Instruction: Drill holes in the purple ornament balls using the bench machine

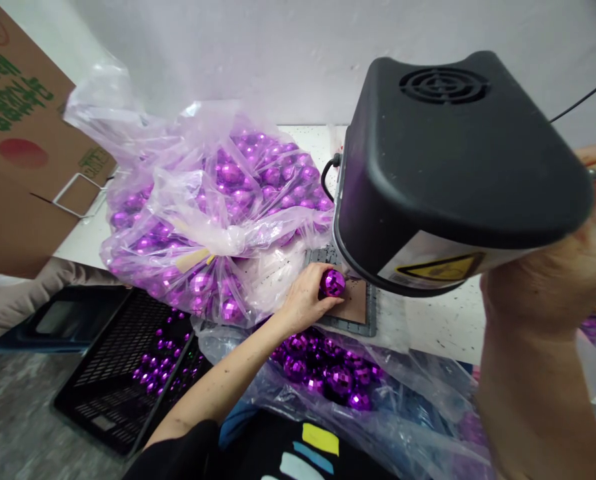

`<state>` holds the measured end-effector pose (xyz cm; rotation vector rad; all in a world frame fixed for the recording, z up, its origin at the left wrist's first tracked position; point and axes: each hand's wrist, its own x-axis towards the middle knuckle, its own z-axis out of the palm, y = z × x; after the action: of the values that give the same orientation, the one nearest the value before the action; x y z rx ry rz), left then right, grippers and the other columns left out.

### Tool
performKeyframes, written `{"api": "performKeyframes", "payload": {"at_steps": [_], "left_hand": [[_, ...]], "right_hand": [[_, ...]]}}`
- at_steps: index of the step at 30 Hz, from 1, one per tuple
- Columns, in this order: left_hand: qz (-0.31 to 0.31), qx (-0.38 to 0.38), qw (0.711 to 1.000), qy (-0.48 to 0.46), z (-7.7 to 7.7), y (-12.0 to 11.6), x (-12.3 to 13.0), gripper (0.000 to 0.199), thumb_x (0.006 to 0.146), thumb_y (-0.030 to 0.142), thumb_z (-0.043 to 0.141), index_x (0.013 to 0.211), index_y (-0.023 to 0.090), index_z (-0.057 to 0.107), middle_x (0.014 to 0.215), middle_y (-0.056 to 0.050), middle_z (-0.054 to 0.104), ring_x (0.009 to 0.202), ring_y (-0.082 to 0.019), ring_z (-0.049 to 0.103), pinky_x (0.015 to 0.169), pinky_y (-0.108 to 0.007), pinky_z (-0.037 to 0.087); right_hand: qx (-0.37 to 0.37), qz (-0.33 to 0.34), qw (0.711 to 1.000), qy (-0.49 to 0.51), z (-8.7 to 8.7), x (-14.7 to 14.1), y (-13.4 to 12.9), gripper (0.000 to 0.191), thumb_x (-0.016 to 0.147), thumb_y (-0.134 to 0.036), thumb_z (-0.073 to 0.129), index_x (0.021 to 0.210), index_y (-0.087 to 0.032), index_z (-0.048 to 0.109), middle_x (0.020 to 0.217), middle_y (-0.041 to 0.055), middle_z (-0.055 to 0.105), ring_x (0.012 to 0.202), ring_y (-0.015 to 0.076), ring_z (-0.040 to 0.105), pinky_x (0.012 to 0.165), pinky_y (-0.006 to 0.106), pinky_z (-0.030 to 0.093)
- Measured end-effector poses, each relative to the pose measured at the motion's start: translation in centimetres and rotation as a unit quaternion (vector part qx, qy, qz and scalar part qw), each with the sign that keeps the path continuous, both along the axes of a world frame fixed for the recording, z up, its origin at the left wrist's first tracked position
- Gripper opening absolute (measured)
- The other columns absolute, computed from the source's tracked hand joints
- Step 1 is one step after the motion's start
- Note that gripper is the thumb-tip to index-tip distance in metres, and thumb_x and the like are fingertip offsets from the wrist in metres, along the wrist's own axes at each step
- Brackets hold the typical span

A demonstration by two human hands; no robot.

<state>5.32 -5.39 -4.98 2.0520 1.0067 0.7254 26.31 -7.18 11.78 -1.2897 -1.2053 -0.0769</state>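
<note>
My left hand (309,297) pinches a shiny purple faceted bauble (333,283) between thumb and fingers. It holds the ball over a brown board (354,301) on a grey base plate (371,321), beside the lower edge of a black machine housing (458,153). Raised close to the camera, my right hand (573,267) is at the far side of that housing. Its fingers look curled, but the housing and the frame edge hide most of them and whatever they grip. A small metal end shows by them.
A large clear bag (238,227) of purple baubles lies on the white table (423,327). Loose baubles (338,380) sit in plastic at my lap. A black crate (93,380) holds more, below left. A cardboard box (33,147) stands at left. A person's sleeve (23,300) shows there.
</note>
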Motion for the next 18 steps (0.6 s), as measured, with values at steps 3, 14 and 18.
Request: {"api": "performKeyframes", "payload": {"at_steps": [3,14,18], "left_hand": [[-0.007,0.017,1.000,0.015,-0.4,0.1,0.4,0.042,0.087,0.031,0.074,0.124,0.018,0.059,0.124,-0.012,0.065,0.116,-0.030,0.061,0.103,-0.048,0.050],[-0.035,0.077,0.993,0.080,-0.7,-0.6,1.2,0.045,0.092,0.025,0.062,0.136,0.023,0.055,0.132,-0.013,0.058,0.124,-0.032,0.053,0.105,-0.052,0.046],[-0.039,0.048,0.997,0.034,-0.8,-0.9,1.6,0.039,0.091,0.031,0.066,0.129,0.023,0.061,0.133,-0.013,0.059,0.129,-0.033,0.051,0.110,-0.054,0.043]], "right_hand": [[0.000,-0.010,1.000,-0.001,-0.1,0.0,0.0,0.047,0.092,-0.065,0.052,0.084,-0.018,0.057,0.054,-0.0068,0.044,0.048,0.0047,0.050,0.049,0.025,0.030],[0.011,-0.025,0.999,-0.038,-0.4,0.4,-0.1,0.035,0.097,-0.051,0.053,0.087,-0.018,0.060,0.059,-0.0056,0.045,0.052,0.0038,0.046,0.054,0.027,0.028],[0.013,-0.047,0.998,-0.043,-0.6,0.5,-0.2,0.043,0.094,-0.060,0.052,0.085,-0.019,0.061,0.068,-0.0031,0.047,0.059,0.0043,0.044,0.062,0.030,0.029]]}}
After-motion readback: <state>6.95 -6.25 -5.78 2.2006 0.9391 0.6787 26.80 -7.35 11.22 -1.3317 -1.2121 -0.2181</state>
